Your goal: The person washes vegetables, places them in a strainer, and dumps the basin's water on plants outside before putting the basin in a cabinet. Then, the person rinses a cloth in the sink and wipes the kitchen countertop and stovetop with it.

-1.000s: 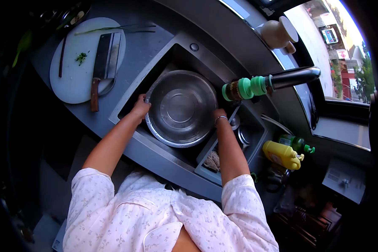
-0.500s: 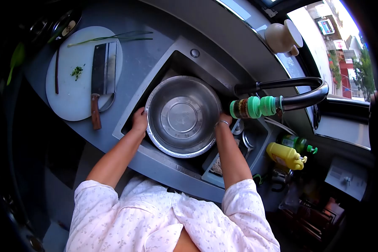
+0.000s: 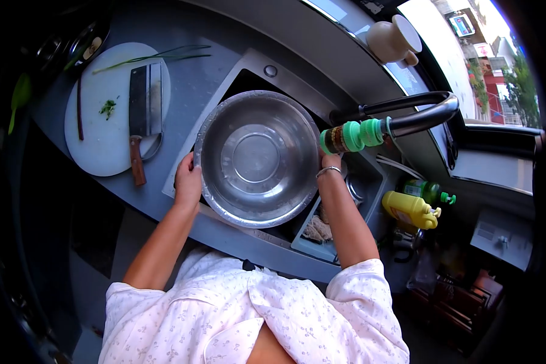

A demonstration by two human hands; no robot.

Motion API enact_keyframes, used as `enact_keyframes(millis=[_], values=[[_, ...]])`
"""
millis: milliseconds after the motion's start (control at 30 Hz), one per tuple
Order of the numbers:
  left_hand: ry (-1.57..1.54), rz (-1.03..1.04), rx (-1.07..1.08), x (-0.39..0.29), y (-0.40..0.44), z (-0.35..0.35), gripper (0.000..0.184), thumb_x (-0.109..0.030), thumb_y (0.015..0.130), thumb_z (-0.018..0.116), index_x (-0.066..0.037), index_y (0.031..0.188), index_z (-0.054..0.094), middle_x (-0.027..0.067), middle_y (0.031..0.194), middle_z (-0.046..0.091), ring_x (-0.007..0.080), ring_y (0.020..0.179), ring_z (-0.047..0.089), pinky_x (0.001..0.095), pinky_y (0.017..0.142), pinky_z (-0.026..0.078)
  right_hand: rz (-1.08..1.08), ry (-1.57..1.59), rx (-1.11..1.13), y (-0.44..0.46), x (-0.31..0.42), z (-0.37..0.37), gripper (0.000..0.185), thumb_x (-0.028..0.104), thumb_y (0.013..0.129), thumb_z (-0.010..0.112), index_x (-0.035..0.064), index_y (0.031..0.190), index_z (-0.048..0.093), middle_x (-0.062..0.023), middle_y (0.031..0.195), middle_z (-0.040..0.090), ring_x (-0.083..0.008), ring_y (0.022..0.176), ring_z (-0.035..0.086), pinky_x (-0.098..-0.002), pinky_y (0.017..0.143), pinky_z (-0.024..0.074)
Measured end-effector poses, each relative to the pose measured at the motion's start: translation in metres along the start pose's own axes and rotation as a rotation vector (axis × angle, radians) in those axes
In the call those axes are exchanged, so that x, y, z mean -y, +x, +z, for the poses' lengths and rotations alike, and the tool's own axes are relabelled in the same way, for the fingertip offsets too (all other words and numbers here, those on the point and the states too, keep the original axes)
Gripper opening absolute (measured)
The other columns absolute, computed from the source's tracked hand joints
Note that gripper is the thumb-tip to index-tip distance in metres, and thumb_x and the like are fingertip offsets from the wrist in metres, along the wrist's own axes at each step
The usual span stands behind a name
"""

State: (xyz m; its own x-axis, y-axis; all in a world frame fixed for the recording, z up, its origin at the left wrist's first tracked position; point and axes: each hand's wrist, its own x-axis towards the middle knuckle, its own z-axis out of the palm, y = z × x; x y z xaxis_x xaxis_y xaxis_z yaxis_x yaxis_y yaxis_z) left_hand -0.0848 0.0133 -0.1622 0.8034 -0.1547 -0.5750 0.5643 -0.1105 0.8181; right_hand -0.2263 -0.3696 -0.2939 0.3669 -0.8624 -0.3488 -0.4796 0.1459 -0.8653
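A wide stainless steel basin (image 3: 254, 159), wet along its rim, is held over the sink (image 3: 244, 64) between my two hands. My left hand (image 3: 188, 179) grips the left side of the rim, its thumb on the near edge and fingers partly hidden behind the basin. On the opposite side my right hand (image 3: 329, 161), with a bracelet at the wrist, holds the rim; most of its fingers are hidden. Only bare metal shows inside the basin. The black faucet's green nozzle (image 3: 351, 136) hangs just beside the right hand.
On the left, a white cutting board (image 3: 97, 151) bears a cleaver (image 3: 144, 100), chopped greens (image 3: 108, 109) and long green stalks (image 3: 154, 56). A grey side basin (image 3: 339, 200), yellow bottle (image 3: 409, 209) and green bottle (image 3: 427, 191) stand right. A beige pitcher (image 3: 389, 41) is on the sill.
Both hands have raised the basin; it looks larger and nearer, and covers more of the sink. The view has shifted slightly.
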Motion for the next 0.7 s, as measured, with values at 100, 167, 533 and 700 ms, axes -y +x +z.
enact_keyframes(millis=[100, 167, 533, 700], values=[[-0.006, 0.115, 0.005, 0.0, -0.003, -0.008, 0.031, -0.003, 0.091, 0.044, -0.001, 0.121, 0.052, 0.0073, 0.109, 0.058, 0.0154, 0.1, 0.054, 0.0266, 0.088, 0.041, 0.289, 0.22, -0.035, -0.076, 0.09, 0.005, 0.02, 0.006, 0.081, 0.064, 0.0009, 0.101, 0.063, -0.0076, 0.087, 0.066, -0.0171, 0.076, 0.063, -0.0281, 0.067, 0.0489], [0.01, 0.203, -0.054, -0.002, -0.007, -0.011, 0.026, -0.007, 0.095, 0.042, -0.001, 0.118, 0.052, 0.0059, 0.106, 0.057, 0.0137, 0.098, 0.053, 0.0259, 0.087, 0.041, 0.304, 0.288, -0.012, -0.083, 0.088, -0.005, 0.02, 0.006, 0.082, 0.063, 0.0008, 0.102, 0.063, -0.0077, 0.087, 0.066, -0.0173, 0.076, 0.063, -0.0283, 0.068, 0.0493], [-0.101, 0.26, 0.142, -0.047, -0.075, -0.01, 0.019, -0.009, 0.097, 0.036, -0.003, 0.109, 0.05, 0.0026, 0.098, 0.054, 0.0098, 0.09, 0.05, 0.0243, 0.085, 0.039, 0.288, 0.534, 0.015, -0.197, 0.127, -0.084, 0.018, 0.007, 0.088, 0.056, 0.0, 0.105, 0.059, -0.0081, 0.087, 0.066, -0.0172, 0.075, 0.064, -0.0296, 0.07, 0.0522], [-0.083, 0.23, 0.245, -0.044, -0.12, 0.0, 0.019, -0.01, 0.098, 0.037, -0.004, 0.109, 0.052, 0.0032, 0.096, 0.058, 0.0094, 0.087, 0.055, 0.0242, 0.081, 0.045, 0.244, 0.61, -0.053, -0.256, 0.118, -0.139, 0.015, 0.007, 0.089, 0.055, -0.0007, 0.101, 0.059, -0.0075, 0.087, 0.066, -0.0153, 0.076, 0.063, -0.0271, 0.071, 0.0513]])
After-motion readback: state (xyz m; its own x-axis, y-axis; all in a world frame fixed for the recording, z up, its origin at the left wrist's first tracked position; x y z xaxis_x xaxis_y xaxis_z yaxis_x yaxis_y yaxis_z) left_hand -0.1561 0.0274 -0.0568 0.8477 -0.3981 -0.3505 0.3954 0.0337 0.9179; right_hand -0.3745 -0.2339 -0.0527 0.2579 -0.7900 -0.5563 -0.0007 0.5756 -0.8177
